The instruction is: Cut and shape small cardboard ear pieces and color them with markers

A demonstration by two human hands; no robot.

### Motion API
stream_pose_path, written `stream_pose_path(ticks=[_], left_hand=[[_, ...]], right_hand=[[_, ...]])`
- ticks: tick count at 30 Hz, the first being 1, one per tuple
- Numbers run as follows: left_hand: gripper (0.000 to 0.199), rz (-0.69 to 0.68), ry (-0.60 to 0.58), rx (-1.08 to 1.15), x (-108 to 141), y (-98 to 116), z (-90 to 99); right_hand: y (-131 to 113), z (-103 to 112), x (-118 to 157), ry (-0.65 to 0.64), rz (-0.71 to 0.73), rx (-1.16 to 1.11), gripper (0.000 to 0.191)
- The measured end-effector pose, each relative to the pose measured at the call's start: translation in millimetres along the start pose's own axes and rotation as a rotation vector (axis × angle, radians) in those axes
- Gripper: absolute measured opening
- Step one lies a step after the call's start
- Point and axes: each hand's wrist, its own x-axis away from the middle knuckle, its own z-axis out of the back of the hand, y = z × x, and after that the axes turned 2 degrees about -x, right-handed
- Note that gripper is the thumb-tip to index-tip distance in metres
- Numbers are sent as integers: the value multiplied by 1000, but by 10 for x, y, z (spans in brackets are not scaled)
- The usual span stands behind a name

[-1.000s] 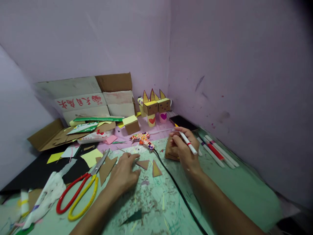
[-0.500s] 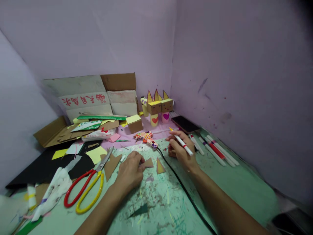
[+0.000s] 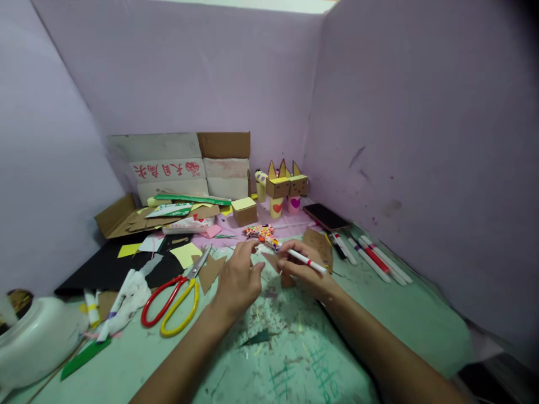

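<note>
My right hand [image 3: 309, 276] is closed around a white marker [image 3: 312, 265] with a red band, held at a slant, its tip end among the fingers. Just left of that hand lies a small brown cardboard triangle [image 3: 270, 259], partly covered by the fingers. Thumb and fingers spread, my left hand [image 3: 239, 280] hovers over or rests on the table beside the triangle; contact is unclear. Behind both hands sits a floral-patterned glue gun [image 3: 260, 230]. Scissors [image 3: 196, 271] with one red and one yellow handle lie open to the left.
Cardboard animal figures [image 3: 278, 188] and a small box [image 3: 245, 212] stand at the back. A phone [image 3: 326, 216] and several markers [image 3: 373, 257] lie right. A cardboard piece [image 3: 315, 245] is behind my right hand. A white pot [image 3: 40, 336] stands left.
My right hand has moved left with the marker, toward the cardboard triangle, uncovering a cardboard piece behind it. My left hand has let go of the triangle and spread its fingers. The view shifted.
</note>
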Motion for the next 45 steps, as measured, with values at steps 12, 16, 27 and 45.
stream_pose_path(ticks=[12,16,27,45], left_hand=[[25,562,-46,819,237,-66,-13],[22,552,-6,826,272,-207,80],[12,612,-40,822,329,-283,-69],[7,721,-145,772,340,-266,-89]], right_hand=[[52,-348,137,-30,-104,-137,38],[94,-497,69,-122,-132,-103,36],[220,-366,92,-118,62,331,22],[54,-259,191,107,187,316,23]])
